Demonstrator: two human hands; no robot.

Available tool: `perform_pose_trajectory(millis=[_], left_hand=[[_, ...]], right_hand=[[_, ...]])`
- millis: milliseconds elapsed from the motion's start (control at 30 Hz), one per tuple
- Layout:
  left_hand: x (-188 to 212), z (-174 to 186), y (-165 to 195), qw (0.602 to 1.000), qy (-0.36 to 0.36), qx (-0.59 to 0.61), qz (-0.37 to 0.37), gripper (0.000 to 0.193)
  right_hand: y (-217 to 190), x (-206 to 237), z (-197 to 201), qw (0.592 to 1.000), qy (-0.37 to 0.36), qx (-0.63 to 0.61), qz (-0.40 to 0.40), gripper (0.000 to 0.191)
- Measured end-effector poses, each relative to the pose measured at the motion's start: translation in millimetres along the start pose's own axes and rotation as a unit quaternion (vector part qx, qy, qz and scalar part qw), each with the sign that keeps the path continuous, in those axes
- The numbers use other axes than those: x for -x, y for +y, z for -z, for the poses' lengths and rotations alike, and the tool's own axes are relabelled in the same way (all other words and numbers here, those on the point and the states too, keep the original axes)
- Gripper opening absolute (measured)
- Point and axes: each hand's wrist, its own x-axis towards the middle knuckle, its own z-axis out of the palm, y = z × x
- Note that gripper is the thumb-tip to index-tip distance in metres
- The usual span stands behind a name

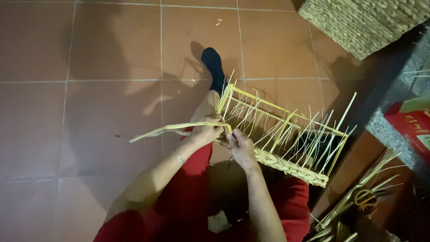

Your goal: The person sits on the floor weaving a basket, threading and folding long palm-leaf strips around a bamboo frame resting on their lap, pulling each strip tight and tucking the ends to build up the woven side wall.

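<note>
Nearest to me I see red trousers and both forearms reaching out over the lap. My left hand point(207, 132) has its fingers clenched around a long flat pale-yellow straw strand point(172, 128), which trails away to the left of those fingers, out over the floor. A thin bracelet point(178, 156) sits on that wrist. My right hand point(242, 145) is just beside the left, almost touching it, its fingers pinching the near corner of a half-woven rectangular straw basket frame point(282, 134). To the right of those fingers runs the frame's braided lower edge point(291, 166), and thin upright stakes rise from it in a loose row. The frame rests tilted across my lap and leg, its far end pointing away from the fingers. Low and well to the right of the fingers lies a loose bundle of dry straw stalks point(358, 201). Beyond the fingers, my foot in a dark blue sock point(214, 65) rests on the reddish-brown tiled floor point(89, 112). Farthest off, up and right, stands a finished woven straw basket point(363, 22).
</note>
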Motion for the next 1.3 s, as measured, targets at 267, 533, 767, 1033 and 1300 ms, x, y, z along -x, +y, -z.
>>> perform_pose_trajectory(millis=[267, 533, 767, 1033, 1300], left_hand=[[63.9, 19.3, 12.3, 0.812, 0.008, 0.529, 0.246, 0.036], [63.3, 34.5, 14.1, 0.996, 0.012, -0.031, -0.08, 0.041], [24.9, 53.2, 16.3, 0.98, -0.051, -0.19, 0.037, 0.03], [36.5, 36.2, -8.2, 0.986, -0.038, -0.016, 0.164, 0.032], [51.5, 31.4, -11.2, 0.983, -0.063, 0.02, 0.169, 0.024]], right_hand=[[-13.8, -3.5, -9.3, 0.997, 0.069, -0.027, 0.011, 0.017], [-9.0, -5.8, -15.4, 0.995, 0.063, 0.07, 0.038, 0.016], [1.9, 2.0, -11.1, 0.987, 0.048, 0.118, 0.094, 0.019], [39.3, 57.3, 17.2, 0.982, 0.126, -0.13, 0.056, 0.019], [135.0, 240.5, 91.3, 0.905, 0.368, -0.196, -0.082, 0.02]])
